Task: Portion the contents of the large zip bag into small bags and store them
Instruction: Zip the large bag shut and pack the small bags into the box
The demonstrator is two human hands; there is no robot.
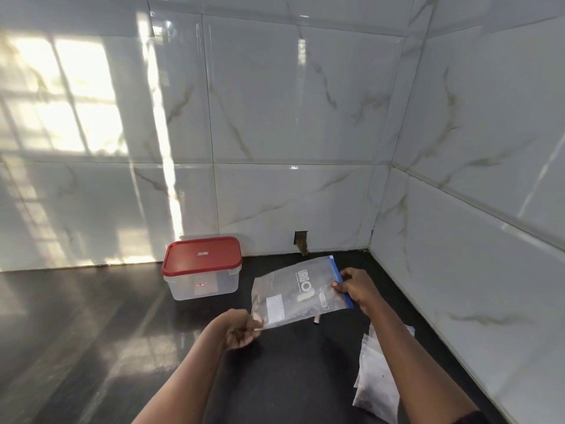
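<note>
I hold the large clear plastic zip bag with white printing (293, 290) stretched between my two hands, lifted above the dark glossy desk (91, 332) and tilted, its closure end higher; my left hand (240, 328) pinches the bag's lower corner, fingers curled round the plastic; my right hand (357, 289) grips the opposite end, thumb and fingers closed on the blue zip strip (336, 267); what is inside the bag I cannot tell, only something dark showing through the plastic; just below the bag's lower edge, between my hands, a small pale cylinder (316, 320) lies on the desk; beyond my left hand stands a clear rectangular plastic container (201, 289) with its red lid (201, 255) on, close to the white marble-patterned tiled wall (275, 102); beneath my right forearm, nearer to me than that hand, a loose pile of small white plastic bags (376, 387) rests on the desk beside the side wall.
</note>
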